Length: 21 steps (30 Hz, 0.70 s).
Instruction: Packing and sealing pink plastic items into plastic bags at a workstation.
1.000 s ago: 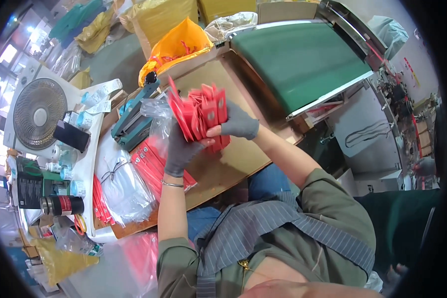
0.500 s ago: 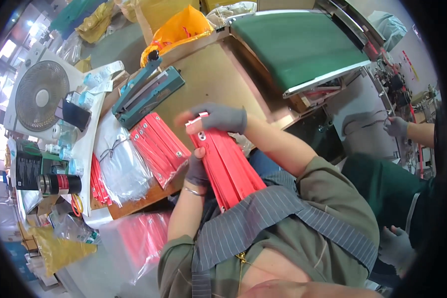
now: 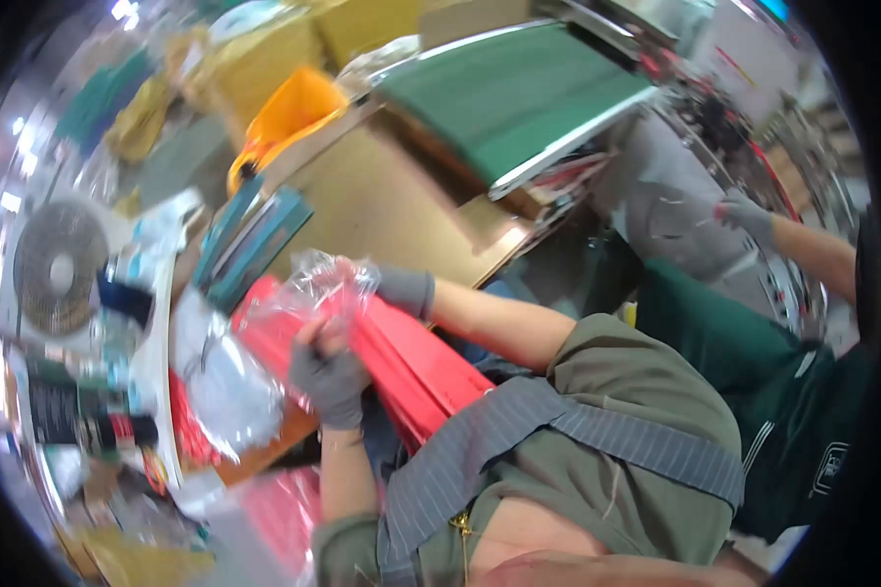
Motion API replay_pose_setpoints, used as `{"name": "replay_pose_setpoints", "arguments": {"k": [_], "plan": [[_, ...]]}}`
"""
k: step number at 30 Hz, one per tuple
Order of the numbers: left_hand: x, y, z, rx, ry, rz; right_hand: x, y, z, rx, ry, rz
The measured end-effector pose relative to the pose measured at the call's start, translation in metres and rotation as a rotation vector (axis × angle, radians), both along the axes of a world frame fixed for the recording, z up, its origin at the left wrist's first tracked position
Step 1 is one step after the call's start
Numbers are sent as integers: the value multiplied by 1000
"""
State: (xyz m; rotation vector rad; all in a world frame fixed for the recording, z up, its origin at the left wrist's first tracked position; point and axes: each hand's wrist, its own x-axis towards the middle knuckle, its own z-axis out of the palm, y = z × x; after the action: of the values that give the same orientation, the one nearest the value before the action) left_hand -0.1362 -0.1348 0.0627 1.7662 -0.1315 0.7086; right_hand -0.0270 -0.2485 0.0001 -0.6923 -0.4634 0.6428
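Note:
A bundle of long, flat red strips (image 3: 424,377) leans up from my lap against my apron. Crumpled clear plastic, which looks like a bag (image 3: 315,272), shows at its upper end. My left hand (image 3: 330,377), in a grey fingerless glove, has its fingers curled at the near left edge of the plastic. Across the top, my right hand (image 3: 387,286), gloved the same way, is closed on the far side of the plastic, its fingertips blurred. How far the plastic covers the strips is unclear. Another stack of red strips (image 3: 264,328) lies just beyond my left hand.
A teal long-arm stapler (image 3: 255,245) stands on the table behind the stack. Clear plastic bags (image 3: 227,386) lie at left, near a fan (image 3: 62,264). Beyond are an orange bag (image 3: 294,112) and a green conveyor belt (image 3: 529,93). A co-worker's gloved hand (image 3: 744,215) is at right.
My hands have moved from the bare top of the red strips to clear plastic at their upper end. My left hand has come up and left. The whole view has shifted.

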Motion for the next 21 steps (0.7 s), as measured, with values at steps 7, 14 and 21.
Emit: {"name": "replay_pose_setpoints", "arguments": {"k": [7, 14, 21], "plan": [[-82, 24, -80, 416, 72, -394, -140, -48, -61, 77, 83, 106], [-15, -8, 13, 387, 411, -356, -85, -77, 28, -1335, -852, -765], [139, 112, 15, 1032, 72, -416, 3, -69, 137, -1519, -1110, -758]]}}
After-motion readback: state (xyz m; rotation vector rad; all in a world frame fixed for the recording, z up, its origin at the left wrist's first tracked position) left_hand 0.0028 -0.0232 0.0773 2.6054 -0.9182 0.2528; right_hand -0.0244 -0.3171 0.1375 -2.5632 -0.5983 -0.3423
